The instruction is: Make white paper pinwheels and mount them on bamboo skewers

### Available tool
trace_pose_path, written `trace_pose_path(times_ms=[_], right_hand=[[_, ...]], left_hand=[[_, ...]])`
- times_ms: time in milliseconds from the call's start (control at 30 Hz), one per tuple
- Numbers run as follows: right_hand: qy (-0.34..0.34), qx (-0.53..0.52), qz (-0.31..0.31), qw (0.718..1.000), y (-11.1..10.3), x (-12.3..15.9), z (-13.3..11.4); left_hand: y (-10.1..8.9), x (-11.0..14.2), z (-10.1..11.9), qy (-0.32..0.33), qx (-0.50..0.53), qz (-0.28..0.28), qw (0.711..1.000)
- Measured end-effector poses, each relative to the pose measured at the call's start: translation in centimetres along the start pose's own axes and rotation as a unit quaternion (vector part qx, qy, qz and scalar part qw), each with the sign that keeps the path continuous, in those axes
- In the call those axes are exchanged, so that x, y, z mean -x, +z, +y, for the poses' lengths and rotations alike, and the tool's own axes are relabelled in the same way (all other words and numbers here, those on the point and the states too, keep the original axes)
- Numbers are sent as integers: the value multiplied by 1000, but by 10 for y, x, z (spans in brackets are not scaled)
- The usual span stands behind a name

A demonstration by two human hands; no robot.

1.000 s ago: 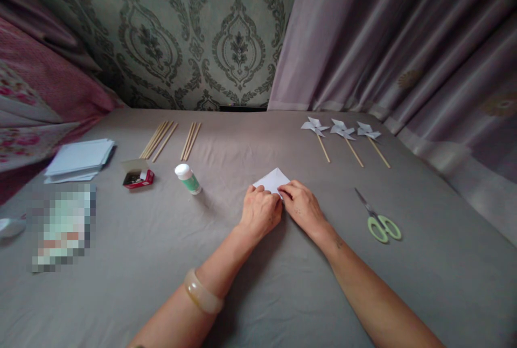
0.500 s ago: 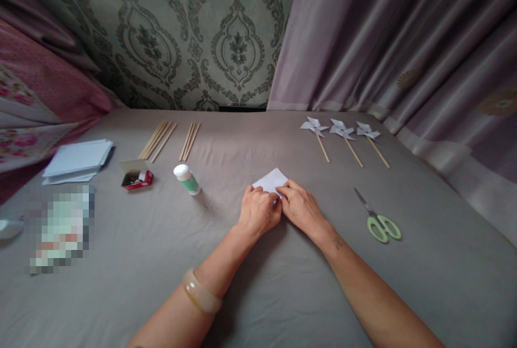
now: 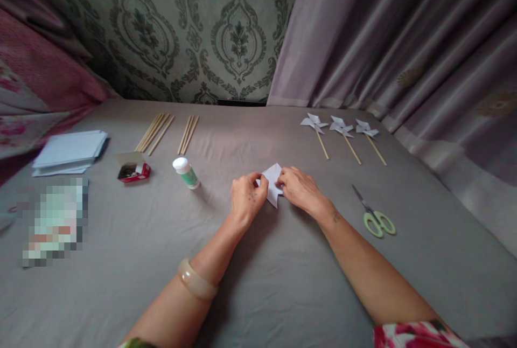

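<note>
A small white sheet of paper [image 3: 273, 193], with points showing at its top and bottom, lies on the cloth between my hands. My left hand [image 3: 249, 195] pinches its left side, thumb and fingertips pressed together. On the right side, my right hand [image 3: 299, 188] is closed with its fingertips on the paper's edge. Both hands cover the side corners, so the full shape is partly hidden. To the left of my left hand stands a white and green glue bottle [image 3: 186, 173]. Green-handled scissors [image 3: 374, 215] lie to the right of my right hand.
Three paper pinwheels on sticks [image 3: 314, 124] lie at the back right. Loose wooden sticks [image 3: 188, 135] rest at the back left. Nearer are a red open box [image 3: 133, 170] of small items, a stack of white paper [image 3: 68, 151] and a blurred-out packet [image 3: 56, 218].
My left hand has shifted up and left and turned, uncovering the paper's lower point. My right hand has risen slightly. The camera view has tilted down a little.
</note>
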State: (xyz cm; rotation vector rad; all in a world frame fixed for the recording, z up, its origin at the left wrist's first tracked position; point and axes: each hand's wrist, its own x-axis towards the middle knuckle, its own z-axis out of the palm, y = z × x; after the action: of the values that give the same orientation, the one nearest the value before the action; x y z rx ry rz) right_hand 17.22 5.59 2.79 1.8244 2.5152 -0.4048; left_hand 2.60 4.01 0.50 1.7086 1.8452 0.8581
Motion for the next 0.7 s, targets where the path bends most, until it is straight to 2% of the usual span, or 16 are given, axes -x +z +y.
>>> trace_pose_path(times_ms=[200,467,700], right_hand=[[23,-48,6,999,0,-5,2],[40,-150,16,988,8,-14,22],[74,-211,79,972,17,-7,37]], left_hand=[[-1,-2,2,-10,-13,-3,1000],[-4,-3,0,2,-28,4,1000],[-4,-3,-2,33,-39,1,999]])
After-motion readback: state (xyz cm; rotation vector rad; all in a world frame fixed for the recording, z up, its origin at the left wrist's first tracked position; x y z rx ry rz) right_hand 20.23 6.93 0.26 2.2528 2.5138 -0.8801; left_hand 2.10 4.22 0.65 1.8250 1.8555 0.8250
